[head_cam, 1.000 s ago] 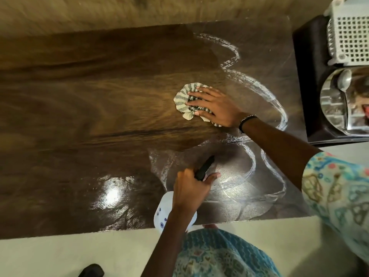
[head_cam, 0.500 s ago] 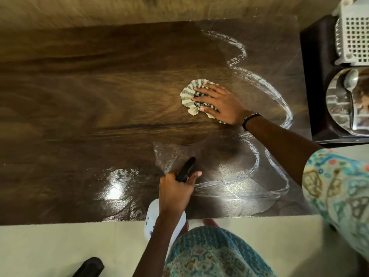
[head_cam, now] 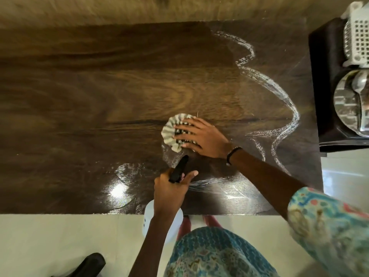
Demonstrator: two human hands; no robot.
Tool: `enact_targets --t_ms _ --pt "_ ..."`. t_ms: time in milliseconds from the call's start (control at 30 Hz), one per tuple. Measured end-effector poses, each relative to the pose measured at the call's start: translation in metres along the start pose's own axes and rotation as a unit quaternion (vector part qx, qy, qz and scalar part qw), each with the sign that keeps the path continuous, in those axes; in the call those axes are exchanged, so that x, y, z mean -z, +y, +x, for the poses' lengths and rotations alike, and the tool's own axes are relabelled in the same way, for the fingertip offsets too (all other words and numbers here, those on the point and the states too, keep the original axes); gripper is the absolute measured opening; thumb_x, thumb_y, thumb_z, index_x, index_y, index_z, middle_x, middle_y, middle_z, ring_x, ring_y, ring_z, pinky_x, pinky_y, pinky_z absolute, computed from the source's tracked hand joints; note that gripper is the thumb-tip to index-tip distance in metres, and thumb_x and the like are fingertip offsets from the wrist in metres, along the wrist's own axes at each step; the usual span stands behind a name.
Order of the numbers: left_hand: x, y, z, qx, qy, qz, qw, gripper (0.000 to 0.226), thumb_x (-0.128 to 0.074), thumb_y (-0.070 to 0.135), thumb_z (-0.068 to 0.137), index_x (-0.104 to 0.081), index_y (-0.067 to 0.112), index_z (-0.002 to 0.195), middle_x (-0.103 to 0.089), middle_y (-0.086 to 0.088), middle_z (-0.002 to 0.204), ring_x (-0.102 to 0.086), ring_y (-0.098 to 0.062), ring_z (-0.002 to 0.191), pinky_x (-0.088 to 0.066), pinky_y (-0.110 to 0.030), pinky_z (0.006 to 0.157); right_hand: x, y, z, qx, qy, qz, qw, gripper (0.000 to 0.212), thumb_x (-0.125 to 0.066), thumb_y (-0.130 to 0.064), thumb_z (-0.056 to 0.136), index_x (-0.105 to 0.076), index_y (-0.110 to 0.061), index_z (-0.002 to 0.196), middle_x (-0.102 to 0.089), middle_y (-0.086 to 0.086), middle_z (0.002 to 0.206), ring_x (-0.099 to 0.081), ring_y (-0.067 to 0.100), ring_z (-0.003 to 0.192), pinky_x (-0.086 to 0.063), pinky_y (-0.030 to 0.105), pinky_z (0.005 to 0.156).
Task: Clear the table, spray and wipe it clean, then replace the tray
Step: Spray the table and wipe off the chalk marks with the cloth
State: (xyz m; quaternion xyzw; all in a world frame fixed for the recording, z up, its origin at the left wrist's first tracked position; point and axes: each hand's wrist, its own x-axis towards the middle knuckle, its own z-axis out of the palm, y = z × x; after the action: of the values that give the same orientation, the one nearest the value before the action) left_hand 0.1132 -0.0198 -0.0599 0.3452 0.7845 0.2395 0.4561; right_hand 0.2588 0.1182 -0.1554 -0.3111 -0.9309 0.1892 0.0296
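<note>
The right hand [head_cam: 201, 137] presses flat, fingers spread, on the striped cloth [head_cam: 171, 132] mid-counter [head_cam: 79, 116] to wipe the wet streaks, while the left hand [head_cam: 169, 193] keeps a curled grip on the spray bottle [head_cam: 148, 218], nozzle aimed ahead for respraying.

Table [head_cam: 79, 108]: brown wood, showing wet white foam lines [head_cam: 287, 104] on the right.
Right hand [head_cam: 201, 138]: pressing flat on a striped cloth [head_cam: 169, 132].
Left hand [head_cam: 169, 190]: gripping a white spray bottle [head_cam: 148, 218].
Side stand [head_cam: 327, 96]: holding a white basket [head_cam: 357, 35] and a shiny tray [head_cam: 347, 102].
</note>
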Motion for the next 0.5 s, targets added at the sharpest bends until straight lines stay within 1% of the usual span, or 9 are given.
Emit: enact_targets --t_ms 67,133,200,267,300,367,433,500 --pt "0.004 -0.001 -0.001 0.001 0.004 -0.002 1.0 0.043 -0.079 0.053 0.058 -0.066 0.013 0.066 -0.066 0.001 0.059 -0.066 -0.02 0.064 -0.052 -0.033 0.065 0.003 0.004 -0.03 0.034 -0.017 -0.008 0.999 0.041 -0.036 -0.042 0.102 -0.044 -0.034 0.141 -0.036 -0.003 0.153 -0.025 0.021 0.145 -0.018 0.043 0.119" --pt "0.007 -0.002 -0.001 -0.001 0.003 -0.008 1.0 0.039 -0.08 0.048 0.061 -0.066 0.012 0.066 -0.066 0.0 0.059 -0.066 -0.018 0.063 -0.051 -0.032 0.063 0.012 0.023 -0.059 0.027 -0.016 -0.009 0.999 0.042 -0.034 -0.043 0.102 -0.045 -0.032 0.14 -0.036 -0.003 0.153 -0.026 0.021 0.144 -0.019 0.044 0.119" --pt "0.008 -0.005 -0.001 -0.002 0.0 -0.02 1.0 0.042 -0.078 0.051 0.059 -0.067 0.012 0.067 -0.067 -0.001 0.06 -0.066 -0.018 0.061 -0.052 -0.032 0.062 0.023 0.05 -0.081 -0.038 0.001 -0.001 0.999 0.043 -0.033 -0.044 0.101 -0.046 -0.031 0.14 -0.036 -0.002 0.153 -0.028 0.022 0.143 -0.021 0.048 0.117" --pt "0.01 -0.007 -0.002 -0.001 -0.004 -0.03 1.0 0.043 -0.077 0.052 0.059 -0.066 0.011 0.067 -0.066 -0.002 0.06 -0.065 -0.019 0.06 -0.052 -0.03 0.061 0.032 0.069 -0.084 -0.136 0.029 0.006 0.99 0.044 -0.031 -0.045 0.101 -0.043 -0.033 0.141 -0.035 -0.003 0.154 -0.028 0.025 0.143 -0.024 0.052 0.115" --pt "0.01 -0.008 -0.002 -0.001 -0.006 -0.033 0.999 0.041 -0.077 0.05 0.06 -0.066 0.011 0.068 -0.066 -0.002 0.061 -0.065 -0.018 0.06 -0.051 -0.027 0.06 0.035 0.072 -0.078 -0.179 0.05 0.009 0.983 0.044 -0.031 -0.046 0.1 -0.043 -0.033 0.141 -0.036 -0.003 0.153 -0.028 0.025 0.143 -0.024 0.051 0.115" --pt "0.01 -0.009 -0.004 -0.002 -0.007 -0.032 0.999 0.037 -0.079 0.046 0.064 -0.066 0.011 0.069 -0.066 -0.001 0.06 -0.065 -0.015 0.06 -0.05 -0.021 0.058 0.037 0.066 -0.054 -0.229 0.086 0.012 0.97 0.044 -0.032 -0.047 0.1 -0.046 -0.032 0.139 -0.039 -0.004 0.151 -0.029 0.025 0.142 -0.024 0.048 0.116" --pt "0.01 -0.011 -0.006 -0.005 -0.007 -0.031 0.999 0.034 -0.079 0.044 0.065 -0.065 0.013 0.067 -0.064 0.002 0.058 -0.063 -0.011 0.058 -0.047 -0.013 0.054 0.034 0.05 -0.029 -0.23 0.092 0.009 0.969 0.045 -0.032 -0.047 0.099 -0.048 -0.032 0.139 -0.04 -0.004 0.151 -0.029 0.024 0.142 -0.023 0.044 0.116" --pt "0.009 -0.012 -0.009 -0.008 -0.004 -0.028 1.0 0.033 -0.08 0.042 0.066 -0.065 0.012 0.065 -0.062 0.005 0.056 -0.062 -0.008 0.057 -0.045 -0.009 0.052 0.023 0.034 -0.016 -0.185 0.071 -0.001 0.98 0.044 -0.032 -0.046 0.1 -0.047 -0.033 0.139 -0.039 -0.004 0.151 -0.029 0.024 0.142 -0.021 0.044 0.116"
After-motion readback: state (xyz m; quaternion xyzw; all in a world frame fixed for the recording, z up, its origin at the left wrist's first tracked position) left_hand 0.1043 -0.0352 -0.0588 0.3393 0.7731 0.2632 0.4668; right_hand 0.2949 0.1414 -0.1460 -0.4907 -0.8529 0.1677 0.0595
